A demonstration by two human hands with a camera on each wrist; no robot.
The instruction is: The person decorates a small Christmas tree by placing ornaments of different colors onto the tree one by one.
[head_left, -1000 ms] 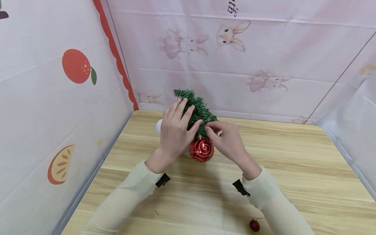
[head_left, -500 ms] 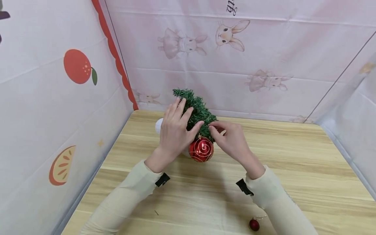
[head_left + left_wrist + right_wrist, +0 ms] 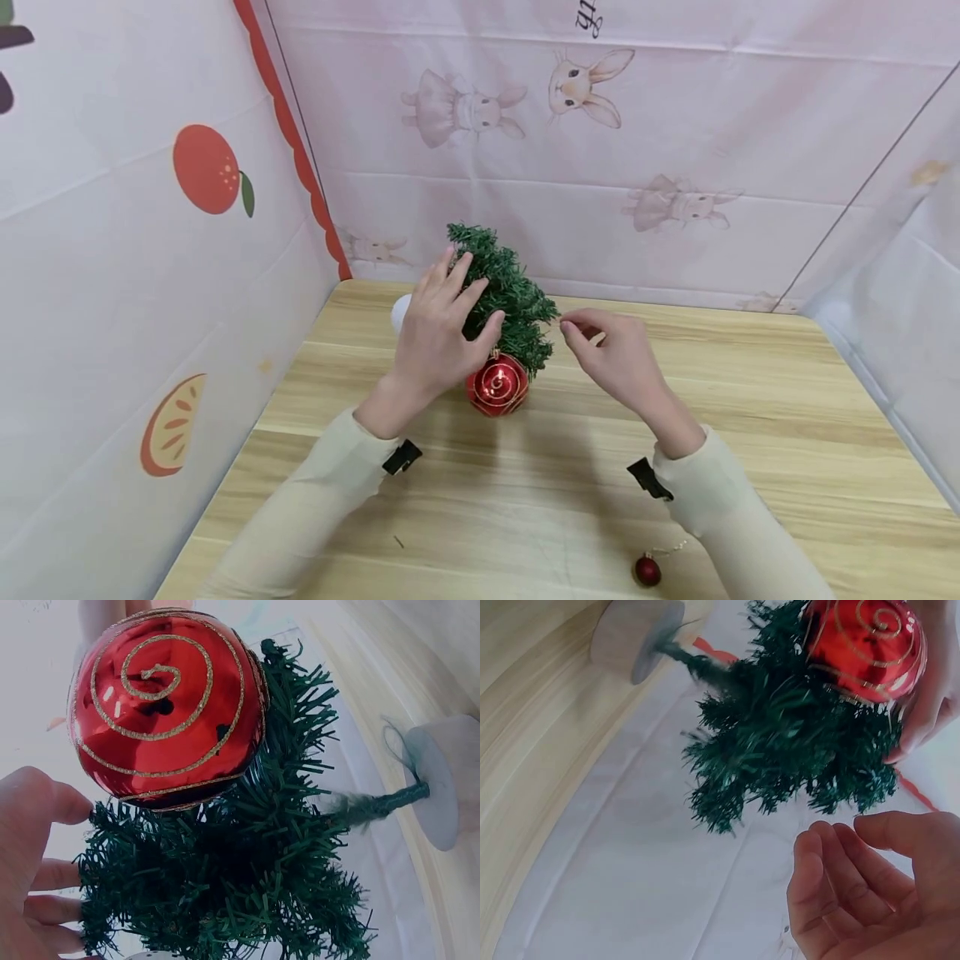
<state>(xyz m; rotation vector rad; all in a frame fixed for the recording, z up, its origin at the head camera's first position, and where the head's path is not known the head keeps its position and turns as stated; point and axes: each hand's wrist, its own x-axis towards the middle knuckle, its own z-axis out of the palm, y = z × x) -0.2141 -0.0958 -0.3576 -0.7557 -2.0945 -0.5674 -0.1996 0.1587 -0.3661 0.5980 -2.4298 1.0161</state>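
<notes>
1. So the main thing here is the mini Christmas tree, standing on its round base on the tabletop. It's my landmark for everything below.
2. Big shiny red bauble with the glittery gold swirl: at the near side of the tree, right up against the branches. I'd call that one done, though I can't see what its loop hooks onto.
3. White ball: left of the tree, partly behind a hand. Probably an ornament that's already up, but can't tell if it's actually attached.
4. Left hand: on the tree's left side, fingers spread and fairly straight, fingertips at the branches. Not gripping anything, looks more like steadying.
5. Right hand: just off the tree's right side, fingers loosely curled, nothing visible in them.
6. Small dark-red bauble: well apart from the tree, on the near right, lying with its thin cord trailing. My guess is that's the bit left to do.
7. Overall? Decorating looks well along, not finished. Hidden branches could hold more.
</notes>
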